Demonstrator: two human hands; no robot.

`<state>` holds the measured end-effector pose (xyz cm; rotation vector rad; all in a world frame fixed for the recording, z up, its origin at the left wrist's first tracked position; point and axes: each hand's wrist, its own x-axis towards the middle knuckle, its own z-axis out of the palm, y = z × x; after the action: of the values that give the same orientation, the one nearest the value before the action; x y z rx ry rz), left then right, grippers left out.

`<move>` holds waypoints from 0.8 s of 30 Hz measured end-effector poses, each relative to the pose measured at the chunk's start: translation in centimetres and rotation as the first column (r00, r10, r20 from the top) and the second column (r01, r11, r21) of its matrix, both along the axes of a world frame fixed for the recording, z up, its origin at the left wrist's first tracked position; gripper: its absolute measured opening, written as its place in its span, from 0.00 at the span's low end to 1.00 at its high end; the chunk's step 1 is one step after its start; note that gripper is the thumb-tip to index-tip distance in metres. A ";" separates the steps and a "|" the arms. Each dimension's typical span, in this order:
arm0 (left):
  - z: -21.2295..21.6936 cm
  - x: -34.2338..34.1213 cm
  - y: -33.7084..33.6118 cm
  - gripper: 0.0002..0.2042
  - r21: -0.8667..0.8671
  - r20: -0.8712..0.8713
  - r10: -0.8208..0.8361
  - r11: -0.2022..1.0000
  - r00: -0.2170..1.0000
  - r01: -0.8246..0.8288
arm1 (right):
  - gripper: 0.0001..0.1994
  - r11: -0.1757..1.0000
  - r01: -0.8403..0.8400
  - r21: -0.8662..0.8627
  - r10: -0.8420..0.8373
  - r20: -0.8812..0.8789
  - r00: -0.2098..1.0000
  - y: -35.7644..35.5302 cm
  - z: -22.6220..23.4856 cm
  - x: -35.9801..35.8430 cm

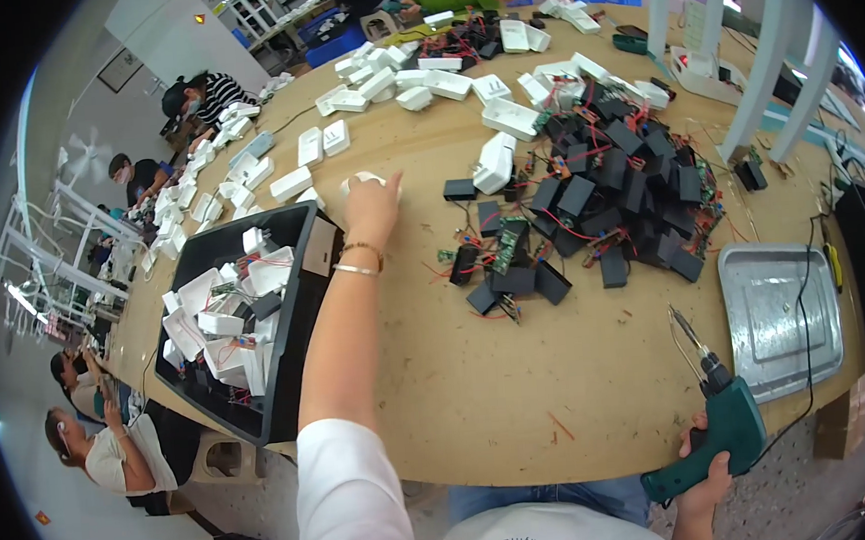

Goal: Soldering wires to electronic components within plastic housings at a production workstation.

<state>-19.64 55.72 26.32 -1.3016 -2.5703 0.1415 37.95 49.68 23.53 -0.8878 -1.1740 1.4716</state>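
My left hand (pixel 372 206) reaches forward over the table, its fingers closed on a white plastic casing (pixel 350 183) that they mostly cover. At the lower right, my right hand (pixel 706 482) is wrapped round the handle of a green soldering gun (pixel 730 430), whose thin metal tip points up and away from me. Beside my left forearm stands a black bin (pixel 298 279) holding white casings with circuit boards and red wires. Right of my left hand lies a large heap of black boxes (pixel 611 172) mixed with green boards and wires.
White casings (pixel 379 78) are scattered along the far side of the table (pixel 441 390). A grey metal tray (pixel 742 319) lies at the right, with a black cord (pixel 806 334) across it. Pale uprights (pixel 774 55) rise at the far right. Other people sit along the table, including one in green opposite.
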 end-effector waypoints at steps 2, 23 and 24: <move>0.6 2.4 -0.1 0.23 0.007 0.098 -0.057 0.998 0.994 0.057 | 0.33 1.000 -0.001 0.008 0.001 -0.005 1.000 0.1 0.0 0.1; 3.6 32.1 -10.6 0.12 0.556 0.425 -0.786 0.618 0.449 0.556 | 0.34 0.995 -0.020 0.099 0.022 -0.020 1.000 0.3 -0.1 -0.4; 4.3 32.0 -10.6 0.13 0.571 0.495 -0.741 0.671 0.454 0.472 | 0.34 0.994 -0.016 0.104 0.019 -0.026 0.999 0.3 -0.2 -0.4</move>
<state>12.41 45.12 30.63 -2.3618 -2.1592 -1.1363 37.60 49.96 23.34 -0.7857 -1.2297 1.4192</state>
